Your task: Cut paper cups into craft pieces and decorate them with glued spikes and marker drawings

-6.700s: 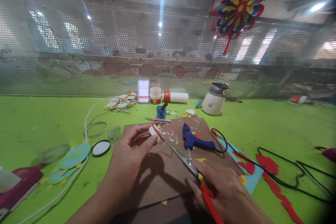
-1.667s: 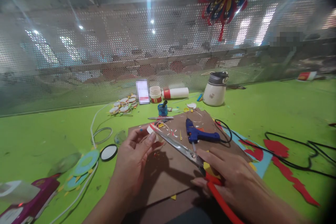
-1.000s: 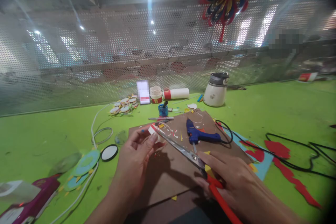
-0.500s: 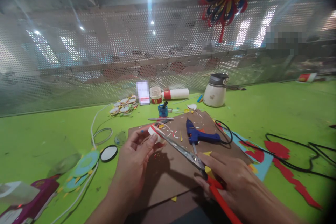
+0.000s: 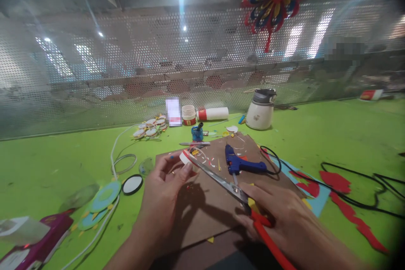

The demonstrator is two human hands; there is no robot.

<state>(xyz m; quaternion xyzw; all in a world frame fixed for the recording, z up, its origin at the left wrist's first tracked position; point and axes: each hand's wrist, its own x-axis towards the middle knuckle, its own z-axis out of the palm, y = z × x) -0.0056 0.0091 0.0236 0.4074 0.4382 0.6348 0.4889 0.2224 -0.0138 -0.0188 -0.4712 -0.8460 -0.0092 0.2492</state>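
Note:
My left hand [image 5: 169, 185] is closed on a white paper cup piece [image 5: 184, 158] with a red band, pinched between thumb and fingers; part of it is hidden by the hand. In my right hand [image 5: 278, 206] is a pair of scissors [image 5: 221, 180] with red handles and long metal blades. The blade tips point up-left and meet the edge of the cup piece. Below both hands lies a brown cardboard sheet [image 5: 196, 228] strewn with small paper scraps. A blue hot glue gun [image 5: 245, 165] rests on that sheet, just beyond the scissors.
A white jug [image 5: 260, 114], a stack of paper cups [image 5: 215, 114], a blue pot [image 5: 197, 133] and several small paper discs [image 5: 152, 128] stand at the back. Light-blue paper shapes [image 5: 106, 196] and a purple device [image 5: 47, 236] lie left. Black cable [image 5: 351, 196] and red paper pieces [image 5: 335, 181] lie right.
Almost nothing differs. The view has shifted very slightly; both hands hold the cup piece and scissors in nearly the same place.

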